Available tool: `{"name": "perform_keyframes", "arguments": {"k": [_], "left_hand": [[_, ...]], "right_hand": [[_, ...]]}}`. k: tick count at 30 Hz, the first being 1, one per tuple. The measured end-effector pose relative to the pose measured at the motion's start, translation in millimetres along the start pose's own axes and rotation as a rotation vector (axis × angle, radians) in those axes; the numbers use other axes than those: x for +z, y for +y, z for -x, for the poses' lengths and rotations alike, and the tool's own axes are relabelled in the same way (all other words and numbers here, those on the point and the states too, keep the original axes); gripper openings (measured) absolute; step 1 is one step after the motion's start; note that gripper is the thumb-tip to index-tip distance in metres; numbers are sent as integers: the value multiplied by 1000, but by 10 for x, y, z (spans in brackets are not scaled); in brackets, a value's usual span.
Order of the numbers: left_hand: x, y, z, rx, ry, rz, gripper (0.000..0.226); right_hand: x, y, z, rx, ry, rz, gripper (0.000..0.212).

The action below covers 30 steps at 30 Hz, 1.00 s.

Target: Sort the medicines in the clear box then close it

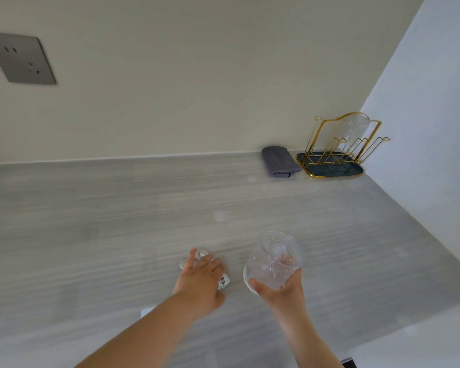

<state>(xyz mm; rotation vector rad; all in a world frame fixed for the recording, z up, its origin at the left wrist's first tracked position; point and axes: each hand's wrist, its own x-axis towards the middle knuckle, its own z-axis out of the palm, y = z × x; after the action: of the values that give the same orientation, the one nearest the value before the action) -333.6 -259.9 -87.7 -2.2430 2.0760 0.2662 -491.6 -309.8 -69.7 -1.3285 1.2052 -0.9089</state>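
Glass tumbler (272, 261) gripped in right hand (279, 290); left hand (201, 277) spread over small clear item (199, 254) on worktop (91, 221); clear box, medicines unseen; sorting apparently unstarted.

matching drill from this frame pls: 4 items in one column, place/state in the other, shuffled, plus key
Items
1. textured glass
2. grey cloth
3. gold wire rack
4. wall socket

Places/states
A. folded on the counter, just left of the rack
B. held up off the counter in the right hand
C. mounted on the wall at upper left
D. on a dark tray in the far right corner, one glass on it

Pairs: 1-B, 2-A, 3-D, 4-C
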Motion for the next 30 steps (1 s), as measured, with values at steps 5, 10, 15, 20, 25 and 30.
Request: {"name": "perform_keyframes", "arguments": {"k": [5,10,15,20,25,30], "left_hand": [[-68,-251,331,216,254,111,45],[29,-295,527,182,352,251,44],[179,-322,770,-146,524,444,27],[244,-392,903,-312,481,463,36],[242,-397,893,-394,428,418,44],[228,-347,958,-420,432,345,83]], "right_hand": [[285,74,-61,12,-76,14,67],[573,157,-71,-22,-103,75,70],[675,233,-79,-49,-111,173,72],[672,272,-94,-96,-155,301,84],[667,236,-69,-56,-156,429,91],[584,233,-66,-77,-232,466,91]]}}
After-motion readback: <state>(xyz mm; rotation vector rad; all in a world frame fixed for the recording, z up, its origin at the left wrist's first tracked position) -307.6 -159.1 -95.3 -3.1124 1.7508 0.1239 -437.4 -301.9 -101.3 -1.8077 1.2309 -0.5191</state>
